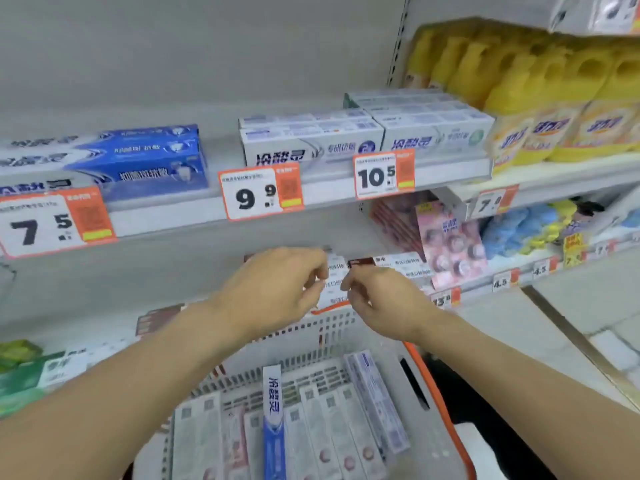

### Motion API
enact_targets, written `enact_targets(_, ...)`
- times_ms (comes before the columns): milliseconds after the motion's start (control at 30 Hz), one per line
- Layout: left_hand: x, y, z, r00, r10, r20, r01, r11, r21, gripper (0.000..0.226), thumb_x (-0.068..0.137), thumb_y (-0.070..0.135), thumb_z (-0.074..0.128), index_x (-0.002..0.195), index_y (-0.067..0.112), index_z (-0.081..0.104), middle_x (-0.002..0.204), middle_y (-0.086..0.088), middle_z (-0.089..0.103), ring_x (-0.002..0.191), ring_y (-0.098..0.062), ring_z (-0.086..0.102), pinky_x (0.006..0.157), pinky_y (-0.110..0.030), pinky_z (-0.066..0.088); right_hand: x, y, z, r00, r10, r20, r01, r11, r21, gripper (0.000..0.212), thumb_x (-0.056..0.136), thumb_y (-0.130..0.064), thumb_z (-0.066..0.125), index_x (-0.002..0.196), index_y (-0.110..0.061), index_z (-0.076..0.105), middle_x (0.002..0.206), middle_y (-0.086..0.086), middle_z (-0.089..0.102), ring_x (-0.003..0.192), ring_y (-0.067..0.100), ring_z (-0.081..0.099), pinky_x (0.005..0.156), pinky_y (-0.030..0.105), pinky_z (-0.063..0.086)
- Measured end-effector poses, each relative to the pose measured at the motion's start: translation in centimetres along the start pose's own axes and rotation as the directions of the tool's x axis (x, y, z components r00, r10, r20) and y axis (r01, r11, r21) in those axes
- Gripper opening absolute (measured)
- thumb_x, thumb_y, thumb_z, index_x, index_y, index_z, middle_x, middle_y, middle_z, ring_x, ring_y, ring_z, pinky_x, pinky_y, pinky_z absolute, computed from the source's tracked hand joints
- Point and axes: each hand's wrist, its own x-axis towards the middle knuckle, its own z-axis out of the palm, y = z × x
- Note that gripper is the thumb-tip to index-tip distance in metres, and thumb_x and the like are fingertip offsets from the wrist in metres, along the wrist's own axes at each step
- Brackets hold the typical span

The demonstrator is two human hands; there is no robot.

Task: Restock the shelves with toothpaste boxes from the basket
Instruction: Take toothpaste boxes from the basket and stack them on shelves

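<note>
While both hands are working at the middle shelf [104, 306], the stack of white-and-maroon toothpaste boxes [398, 265] there is lying flat, long axes running left to right along the shelf front, printed faces turned toward the aisle. These boxes are white with a dark red end panel and dark lettering; finer print is blurring out. The left hand [277, 289] is reaching in from the left with fingers curled, its fingertips [320, 277] pinching at the left end of one box in the stack. The right hand [381, 303] is coming in from the right, fingers curled and pinching at the same region, just beside the left hand; the boxes are extending rightward beyond both grips. Whether the two hands are pinching one box or two neighbouring ones cannot be told.

Below the hands, the white basket [349, 327] with an orange rim is sitting in front of the shelving, holding further toothpaste boxes [311, 427] lying lengthwise, long axes pointing away from the camera toward the shelf. Most are white with pink dots; one blue-and-white box [273, 420] is lying among them.

On the upper shelf [166, 216], blue boxes [138, 161] are sitting at left and white boxes [311, 140] at centre, above price tags [259, 194] reading 7.5, 9.9 and 10.5. Yellow packs [536, 98] are filling the adjoining bay at right.
</note>
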Motion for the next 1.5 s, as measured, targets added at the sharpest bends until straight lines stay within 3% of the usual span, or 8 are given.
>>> enact_targets(100,-2.3,-0.3,6.7,0.918,-0.032,0.395,0.017,0.999,0.042,0.010,0.094,0.025,0.054,0.099,0.022,0.062,0.096,0.008,0.064,0.089,-0.015,0.060,0.079,-0.036,0.051,-4.1,2.8,5.6,0.808,0.260,0.529,-0.269,0.961,-0.063,0.044,0.099,-0.030,0.054,0.140,-0.016,0.047,0.134,0.007,0.056,0.110,0.022,0.058,0.091,0.031,0.046)
enact_targets(233,-6.0,-1.1,16.3,0.780,-0.191,0.596,0.287,0.955,-0.070,0.018,0.096,0.026,0.059,0.111,0.016,0.059,0.113,-0.002,0.059,0.102,-0.021,0.057,0.090,-0.039,0.049,-8.9,5.6,10.5,0.700,0.415,0.581,-0.407,0.901,-0.154,0.067,0.096,-0.029,0.058,0.153,-0.014,0.026,0.151,0.013,0.034,0.133,0.030,0.043,0.105,0.035,0.038)
enact_targets(600,-15.5,-2.8,26.7,0.491,-0.730,0.475,0.854,0.511,-0.098,0.100,0.082,0.020,0.080,0.157,0.024,0.014,0.145,-0.024,0.030,0.097,-0.036,0.058,0.083,-0.039,0.049,-12.7,5.8,19.0,0.683,0.596,0.422,-0.527,0.803,-0.280,0.102,0.088,-0.030,0.069,0.153,-0.006,-0.005,0.121,0.018,0.058,0.101,0.033,0.064,0.075,0.036,0.052)
enact_targets(800,-15.3,-3.3,25.3,0.660,-0.721,0.210,0.745,0.593,-0.304,0.067,0.087,0.029,0.073,0.142,0.011,0.038,0.132,-0.010,0.042,0.115,-0.025,0.047,0.088,-0.039,0.046,-10.0,3.5,18.3,0.640,0.439,0.631,-0.726,0.613,0.311,0.076,0.084,-0.019,0.077,0.146,-0.017,0.031,0.109,0.005,0.063,0.091,0.023,0.065,0.068,0.033,0.056)
enact_targets(967,-13.6,-1.8,22.9,0.487,-0.757,0.436,0.707,0.048,-0.705,0.070,0.086,0.026,0.076,0.142,0.015,0.035,0.121,-0.002,0.062,0.091,-0.009,0.067,0.077,-0.033,0.058,-9.0,1.3,17.9,0.590,0.166,0.790,-0.798,0.266,0.540,0.063,0.086,-0.009,0.075,0.139,-0.024,0.045,0.121,0.005,0.069,0.106,0.021,0.069,0.084,0.038,0.060)
enact_targets(1067,-14.3,-2.6,22.3,0.456,-0.661,0.596,0.642,-0.219,-0.735,0.057,0.082,0.013,0.078,0.131,0.008,0.047,0.113,-0.014,0.071,0.085,-0.023,0.075,0.067,-0.041,0.062,-8.7,2.1,18.1,0.556,0.100,0.825,-0.798,0.341,0.497,0.051,0.092,-0.022,0.071,0.138,-0.025,0.050,0.124,0.001,0.068,0.112,0.020,0.067,0.097,0.044,0.055)
enact_targets(1233,-16.5,-3.4,22.5,0.420,-0.693,0.585,0.712,-0.148,-0.686,0.040,0.080,0.004,0.080,0.114,0.004,0.061,0.105,-0.014,0.071,0.094,-0.031,0.072,0.074,-0.045,0.062,-7.8,4.8,19.5,0.622,0.487,0.613,-0.631,0.775,0.024,0.046,0.100,-0.025,0.052,0.144,-0.015,0.042,0.134,0.012,0.057,0.110,0.027,0.061,0.090,0.031,0.049)
enact_targets(1500,-18.3,-4.0,23.6,0.394,-0.716,0.577,0.789,-0.058,-0.611,0.056,0.074,0.016,0.087,0.120,0.006,0.056,0.108,-0.011,0.068,0.097,-0.027,0.068,0.080,-0.051,0.060,-8.0,6.9,23.3,0.622,0.699,0.353,-0.653,0.711,-0.259,0.060,0.093,-0.016,0.057,0.143,0.005,0.033,0.145,0.021,0.042,0.136,0.033,0.039,0.115,0.039,0.034)
